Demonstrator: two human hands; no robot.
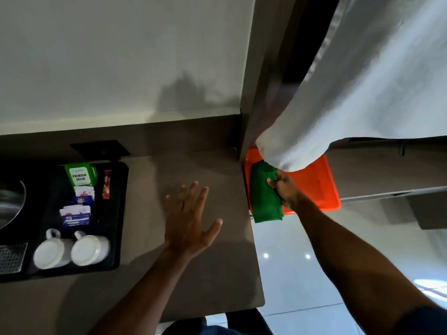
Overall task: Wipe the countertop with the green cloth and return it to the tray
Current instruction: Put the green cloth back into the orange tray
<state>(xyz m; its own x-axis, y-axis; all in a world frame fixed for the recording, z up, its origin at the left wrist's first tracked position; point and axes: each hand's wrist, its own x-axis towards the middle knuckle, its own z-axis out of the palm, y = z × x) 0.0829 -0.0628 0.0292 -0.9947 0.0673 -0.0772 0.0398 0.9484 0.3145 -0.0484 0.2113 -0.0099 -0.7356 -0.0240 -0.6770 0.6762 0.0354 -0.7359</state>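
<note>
The brown countertop [212, 267] fills the lower middle. My left hand [189, 221] lies flat on it with fingers spread and holds nothing. To the right, past the counter's edge, an orange tray [316, 182] sits lower down. The folded green cloth [264, 197] hangs over the tray's left side, and my right hand [285, 187] grips its upper right part.
A white towel [350, 93] hangs down over the tray's far end. A black tray [121, 213] on the left holds two upturned white cups [70, 250], tea sachets [81, 175] and a kettle base. A brown partition [261, 81] rises beside the counter. Glossy floor [302, 274] lies below.
</note>
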